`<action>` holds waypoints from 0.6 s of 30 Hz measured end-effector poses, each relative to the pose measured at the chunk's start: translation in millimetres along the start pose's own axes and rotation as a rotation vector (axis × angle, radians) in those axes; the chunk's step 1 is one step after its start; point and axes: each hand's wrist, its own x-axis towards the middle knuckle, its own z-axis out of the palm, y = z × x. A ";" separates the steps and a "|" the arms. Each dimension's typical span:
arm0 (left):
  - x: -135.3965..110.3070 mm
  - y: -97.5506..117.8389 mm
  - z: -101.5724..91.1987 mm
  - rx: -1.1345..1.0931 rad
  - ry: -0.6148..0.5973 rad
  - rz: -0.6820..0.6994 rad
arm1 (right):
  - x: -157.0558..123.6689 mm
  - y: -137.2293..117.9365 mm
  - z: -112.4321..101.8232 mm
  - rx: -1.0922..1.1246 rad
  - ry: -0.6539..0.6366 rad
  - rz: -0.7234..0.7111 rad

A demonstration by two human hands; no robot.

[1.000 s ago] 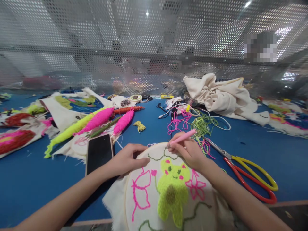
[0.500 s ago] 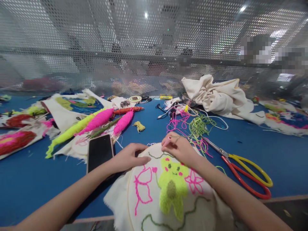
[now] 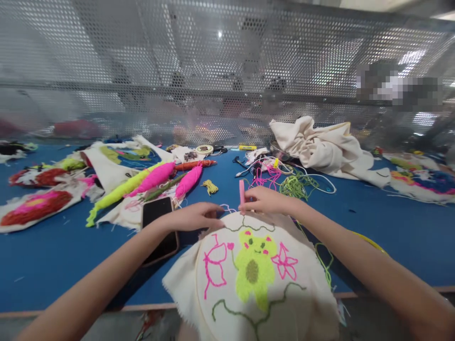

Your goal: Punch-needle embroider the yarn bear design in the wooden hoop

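A round embroidery hoop with cream cloth stretched in it tilts against the table's near edge. On the cloth are a lime-green bear, pink outlined flowers and dark green wavy lines. My left hand grips the hoop's far left rim, thumb over the cloth. Pinched upright in my right hand is a pink punch needle, at the hoop's far edge. Its tip is hard to make out. A green strand runs at the stitched line just below it.
Left lie a phone, pink yarn bundles, a lime yarn bundle and stitched pieces. Tangled green yarn, crumpled cream cloth and a yellow scissor handle are right. A perforated metal screen stands behind.
My right hand has turned, bringing the punch needle upright at the hoop's far edge. My right forearm now covers most of the scissors. The left hand keeps its grip; the view has shifted slightly.
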 end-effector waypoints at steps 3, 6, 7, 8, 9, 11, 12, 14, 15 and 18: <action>19.5 8.8 5.2 0.012 0.272 0.113 | 6.6 -6.0 -1.0 -0.157 -0.023 -0.009; 44.8 12.1 18.7 -0.226 0.363 0.258 | 3.1 -14.3 3.5 -0.318 0.041 0.032; 51.3 11.9 22.9 -0.277 0.406 0.268 | -1.7 -17.1 4.2 -0.368 0.054 0.054; 55.7 11.3 26.4 -0.334 0.390 0.268 | -8.7 -19.4 3.8 -0.403 0.054 0.074; 57.9 10.7 29.0 -0.382 0.356 0.266 | -18.1 -21.1 2.1 -0.420 0.038 0.091; 56.1 9.6 31.7 -0.454 0.273 0.271 | -43.4 -21.0 -5.2 -0.371 -0.026 0.103; 53.0 9.3 32.3 -0.480 0.229 0.278 | -58.8 -18.0 -10.0 -0.337 -0.033 0.124; 45.4 9.2 32.8 -0.522 0.158 0.279 | -93.3 -4.1 -19.1 -0.328 0.014 0.214; 42.0 9.3 33.0 -0.537 0.126 0.271 | -111.4 7.2 -22.1 -0.353 0.033 0.296; 36.7 9.7 33.2 -0.549 0.083 0.246 | -162.6 53.8 -20.8 -0.518 0.056 0.761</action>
